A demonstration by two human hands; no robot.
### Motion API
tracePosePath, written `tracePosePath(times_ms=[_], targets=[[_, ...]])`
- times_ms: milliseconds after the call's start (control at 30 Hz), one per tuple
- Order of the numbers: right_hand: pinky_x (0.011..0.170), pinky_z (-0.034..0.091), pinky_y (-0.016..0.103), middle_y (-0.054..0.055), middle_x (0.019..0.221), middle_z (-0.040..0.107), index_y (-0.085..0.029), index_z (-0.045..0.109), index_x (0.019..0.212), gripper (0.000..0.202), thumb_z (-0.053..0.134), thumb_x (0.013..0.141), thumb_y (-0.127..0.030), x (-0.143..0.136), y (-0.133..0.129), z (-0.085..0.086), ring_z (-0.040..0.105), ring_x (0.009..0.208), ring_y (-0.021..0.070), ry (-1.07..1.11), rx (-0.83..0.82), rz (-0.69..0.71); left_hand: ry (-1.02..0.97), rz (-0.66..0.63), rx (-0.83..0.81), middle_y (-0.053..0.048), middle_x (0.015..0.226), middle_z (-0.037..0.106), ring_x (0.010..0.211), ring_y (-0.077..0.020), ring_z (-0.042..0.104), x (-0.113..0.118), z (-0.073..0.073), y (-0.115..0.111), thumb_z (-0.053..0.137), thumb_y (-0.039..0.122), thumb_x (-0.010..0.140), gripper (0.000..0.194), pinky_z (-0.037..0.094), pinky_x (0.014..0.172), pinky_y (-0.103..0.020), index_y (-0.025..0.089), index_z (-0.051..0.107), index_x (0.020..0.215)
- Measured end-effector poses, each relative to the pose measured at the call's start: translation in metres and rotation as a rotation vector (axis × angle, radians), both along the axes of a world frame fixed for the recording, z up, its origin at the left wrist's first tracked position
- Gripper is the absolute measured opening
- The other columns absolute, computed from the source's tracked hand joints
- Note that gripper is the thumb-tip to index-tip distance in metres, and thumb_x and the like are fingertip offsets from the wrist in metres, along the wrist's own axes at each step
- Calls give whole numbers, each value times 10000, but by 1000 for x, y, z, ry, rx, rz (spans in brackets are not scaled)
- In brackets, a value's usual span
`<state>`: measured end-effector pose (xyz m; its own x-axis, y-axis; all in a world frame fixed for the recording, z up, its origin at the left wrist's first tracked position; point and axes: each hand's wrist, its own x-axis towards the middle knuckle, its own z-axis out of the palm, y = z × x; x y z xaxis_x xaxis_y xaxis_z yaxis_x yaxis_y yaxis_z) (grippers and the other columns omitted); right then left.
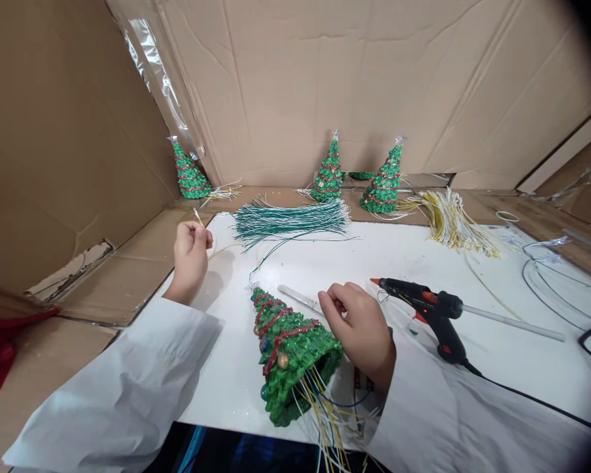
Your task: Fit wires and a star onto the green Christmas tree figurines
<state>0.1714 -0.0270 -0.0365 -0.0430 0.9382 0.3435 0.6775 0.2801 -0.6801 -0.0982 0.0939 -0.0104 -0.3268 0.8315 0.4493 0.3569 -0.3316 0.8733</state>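
Note:
My left hand [191, 253] is raised over the left edge of the white board, closed in a pinch on a thin yellow wire [198, 217] with a whitish tip. My right hand [357, 322] is curled closed beside the green decorated Christmas tree [295, 341]; what its fingertips hold, if anything, is hidden. The tree lies on its side, star end away from me and hollow base facing me. Yellow, white and green wires [328, 410] trail out of the base. A pale translucent stick [298, 297] runs behind the tree towards my right hand.
A black glue gun [436, 312] with a stick in its rear lies at right, its cord trailing. Bundled green wires [290, 220] and yellow-white wires [456, 223] lie along the back. Small trees [329, 172] stand before the cardboard wall [374, 79]. Loose clear tubing [551, 282] curls at far right.

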Motion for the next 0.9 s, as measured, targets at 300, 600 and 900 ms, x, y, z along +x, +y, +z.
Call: tracePosePath(times_ms=[300,600,900], targets=[[604,333,286,-8,667,523,-205,574,741,322,424,949,-400,6,-1,22,469,626,138,247,-106,119,-903,-666,7,41,575,405,485,-67,450,70,108,-60,314,-31,925,324,449,513,-168,137,591,914],[682,377,259,-2,799,569,-270,705,981,295,552,922,-515,11,-6,43,484,740,127,829,-434,593,-1059,-877,-350,34,700,688,640,-35,677,125,72,-63,352,8,981,396,553,656,-115,159,654,773],[514,287,215,-15,785,607,-245,665,911,193,696,843,-423,17,-5,40,373,555,71,1099,-647,652,-860,-953,-234,29,871,729,782,-68,674,110,32,-46,589,104,907,158,534,780,-175,197,694,835]])
